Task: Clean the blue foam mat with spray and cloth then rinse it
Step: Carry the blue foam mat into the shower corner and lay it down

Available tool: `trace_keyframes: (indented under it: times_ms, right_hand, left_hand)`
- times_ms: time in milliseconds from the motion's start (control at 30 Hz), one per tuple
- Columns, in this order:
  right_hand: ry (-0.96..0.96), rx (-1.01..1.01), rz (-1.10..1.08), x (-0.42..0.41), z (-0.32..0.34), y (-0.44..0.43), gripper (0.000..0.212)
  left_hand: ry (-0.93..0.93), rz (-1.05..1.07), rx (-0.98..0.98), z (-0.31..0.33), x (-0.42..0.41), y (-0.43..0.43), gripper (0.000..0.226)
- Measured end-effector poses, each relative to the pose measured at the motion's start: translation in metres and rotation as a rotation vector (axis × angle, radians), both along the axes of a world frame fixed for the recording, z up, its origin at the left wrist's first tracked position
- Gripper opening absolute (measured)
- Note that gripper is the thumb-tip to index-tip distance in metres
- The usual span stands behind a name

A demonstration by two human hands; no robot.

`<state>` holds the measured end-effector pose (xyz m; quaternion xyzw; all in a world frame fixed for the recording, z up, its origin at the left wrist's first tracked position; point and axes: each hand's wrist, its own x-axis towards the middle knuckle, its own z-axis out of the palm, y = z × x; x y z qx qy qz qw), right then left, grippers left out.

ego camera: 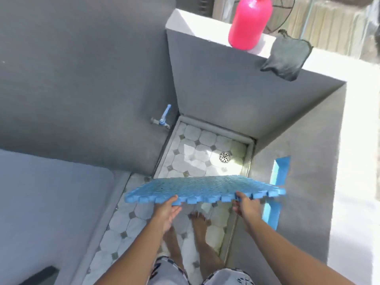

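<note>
I hold a blue foam mat [201, 187] with jagged interlocking edges nearly flat above the tiled floor. My left hand [167, 212] grips its near edge left of centre, thumb on top and fingers underneath. My right hand [247, 208] grips the near edge further right in the same way. A pink spray bottle [249, 23] stands on top of the low grey wall at the back. A dark grey cloth [286, 56] hangs over that wall's top edge to the bottle's right.
A blue-handled tap [163, 118] juts from the left grey wall [82, 79]. The tiled floor [197, 153] has a round metal drain [224, 156] near the far corner. More blue foam [277, 182] leans against the right wall. My bare feet stand under the mat.
</note>
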<state>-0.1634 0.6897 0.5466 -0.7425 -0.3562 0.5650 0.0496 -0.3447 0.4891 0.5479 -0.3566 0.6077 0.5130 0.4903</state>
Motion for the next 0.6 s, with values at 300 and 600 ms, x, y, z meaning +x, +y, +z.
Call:
trace_keyframes:
  times_ms: [300,600]
  right_hand:
    - [0.151,0.102,-0.243,-0.064,-0.045,0.062,0.019]
    - [0.272,-0.090,-0.463,-0.079,-0.122,0.094,0.027]
  left_hand:
    - [0.046,-0.144,0.075,-0.055,-0.089,0.101,0.042]
    - [0.109,-0.242,0.168,-0.138,-0.133,0.153,0.054]
